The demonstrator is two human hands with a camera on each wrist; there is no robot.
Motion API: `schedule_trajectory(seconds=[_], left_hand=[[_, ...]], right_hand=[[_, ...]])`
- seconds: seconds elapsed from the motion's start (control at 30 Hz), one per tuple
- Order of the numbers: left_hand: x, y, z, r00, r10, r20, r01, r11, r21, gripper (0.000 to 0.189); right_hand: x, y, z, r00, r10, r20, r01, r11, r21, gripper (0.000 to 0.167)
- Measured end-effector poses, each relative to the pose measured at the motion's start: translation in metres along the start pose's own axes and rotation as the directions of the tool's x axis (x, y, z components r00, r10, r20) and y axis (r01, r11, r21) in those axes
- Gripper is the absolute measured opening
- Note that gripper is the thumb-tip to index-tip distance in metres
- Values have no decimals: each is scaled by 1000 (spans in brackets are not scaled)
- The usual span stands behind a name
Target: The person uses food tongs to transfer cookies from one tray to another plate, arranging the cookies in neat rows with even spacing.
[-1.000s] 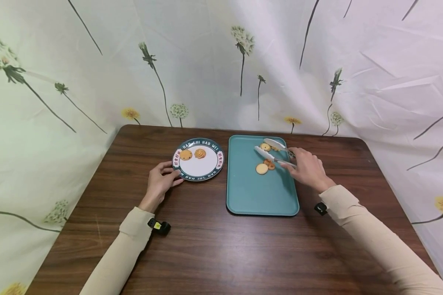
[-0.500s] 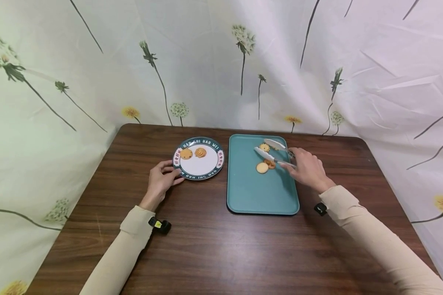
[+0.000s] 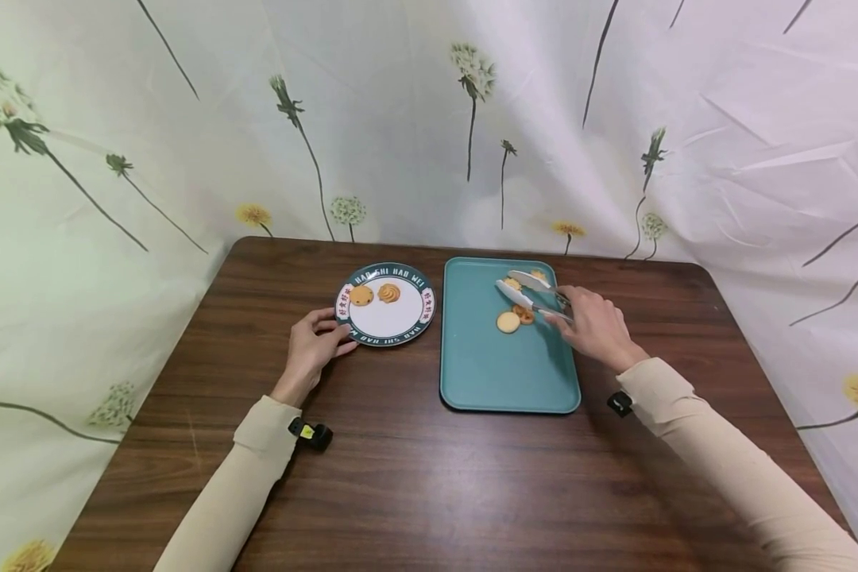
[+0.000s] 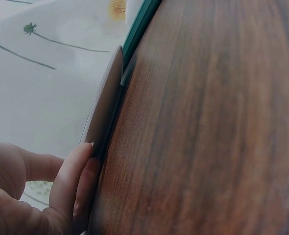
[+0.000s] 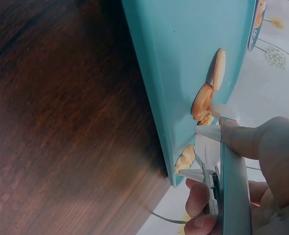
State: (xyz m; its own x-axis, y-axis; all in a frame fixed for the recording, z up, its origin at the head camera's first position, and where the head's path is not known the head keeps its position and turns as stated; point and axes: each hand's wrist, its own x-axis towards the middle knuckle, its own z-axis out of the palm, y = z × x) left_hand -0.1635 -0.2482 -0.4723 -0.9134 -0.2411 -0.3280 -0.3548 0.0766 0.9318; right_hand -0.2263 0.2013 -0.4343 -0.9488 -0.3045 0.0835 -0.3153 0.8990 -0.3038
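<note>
My left hand [image 3: 314,347] pinches the near-left rim of a round white plate [image 3: 389,324] with a dark green lettered border. On that plate lie a round spotted cookie [image 3: 361,296] and a swirled cookie [image 3: 389,293]. In my right hand [image 3: 599,327] are metal tongs [image 5: 235,188] with pale tips, held spread over the far right of a teal tray [image 3: 500,373]. One pale cookie [image 3: 512,283] shows between the tips, partly covered, and another cookie [image 5: 185,159] sits by the tray's edge. Nearer me, a round plain cookie [image 3: 508,322] touches a brown pretzel-shaped cookie [image 3: 524,315].
Plate and tray stand side by side toward the back of a dark wooden table [image 3: 400,477]. Behind the table hangs a pale curtain [image 3: 400,119] printed with dandelions. Black wrist cameras [image 3: 311,434] are strapped to both sleeves.
The tongs' tips have drawn slightly closer together over the cookies. My left hand has kept its grip on the plate; the whole head view has shifted up a little.
</note>
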Motion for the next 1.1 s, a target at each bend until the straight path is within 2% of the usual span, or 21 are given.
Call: schedule_trajectory(seconds=[0.33, 1.1], left_hand=[[1, 0, 1, 1000, 5, 0, -5, 1000, -6, 58], [-1, 1, 0, 1000, 13, 6, -13, 1000, -23, 59]], right_hand=[[-2, 4, -4, 999, 15, 39, -16, 1000, 14, 65], [-3, 3, -6, 1000, -1, 6, 1, 1000, 2, 62]])
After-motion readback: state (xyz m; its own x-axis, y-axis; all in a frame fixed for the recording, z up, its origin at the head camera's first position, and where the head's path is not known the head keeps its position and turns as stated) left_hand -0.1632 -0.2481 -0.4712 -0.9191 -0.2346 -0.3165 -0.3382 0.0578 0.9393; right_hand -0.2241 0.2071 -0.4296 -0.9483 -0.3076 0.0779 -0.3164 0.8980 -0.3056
